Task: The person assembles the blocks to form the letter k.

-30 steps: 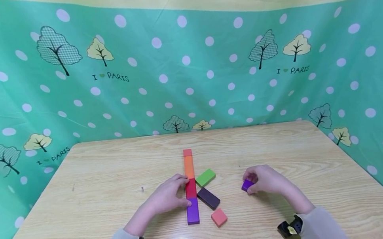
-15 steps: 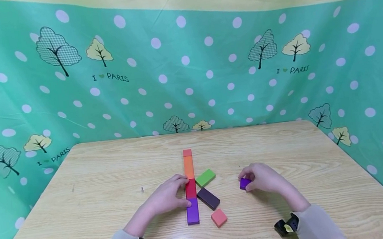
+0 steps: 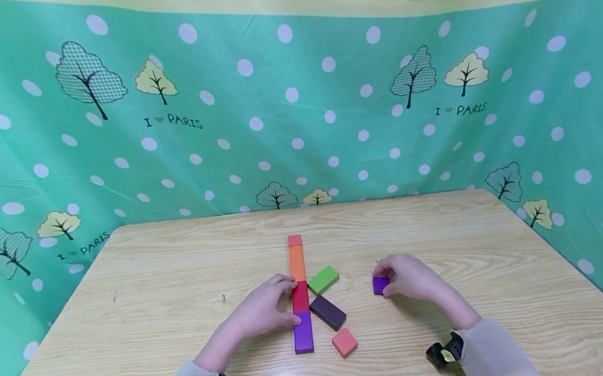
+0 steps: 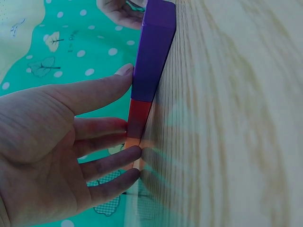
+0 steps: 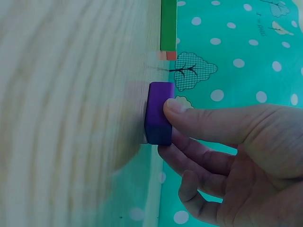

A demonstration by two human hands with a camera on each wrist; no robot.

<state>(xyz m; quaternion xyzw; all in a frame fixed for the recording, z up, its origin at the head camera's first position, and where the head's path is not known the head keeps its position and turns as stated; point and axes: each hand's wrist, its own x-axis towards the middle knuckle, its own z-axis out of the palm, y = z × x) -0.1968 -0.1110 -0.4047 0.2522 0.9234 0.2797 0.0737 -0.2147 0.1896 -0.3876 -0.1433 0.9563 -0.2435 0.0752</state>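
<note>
A straight row of blocks runs away from me on the table: a purple block [image 3: 304, 340] nearest, then a red block [image 3: 301, 301], an orange block [image 3: 297, 262] and a coral block [image 3: 295, 239] at the far end. My left hand [image 3: 264, 308] rests along the row's left side, its thumb at the purple block and its extended fingers along the red and orange ones. Over to the right, my right hand [image 3: 415, 277] pinches a second, smaller purple block [image 5: 158, 109] between thumb and fingers, low over the tabletop.
Between the row and my right hand lie a green block [image 3: 323, 280], a black block [image 3: 328, 312] and a coral block [image 3: 345, 342]. The green block's corner and the black block's end sit close to the row. A green dotted curtain [image 3: 330, 147] hangs behind the wooden table [image 3: 174, 254].
My right hand has shifted slightly left and away from me with the smaller purple block, which has turned a little. My left hand and the row have stayed put.
</note>
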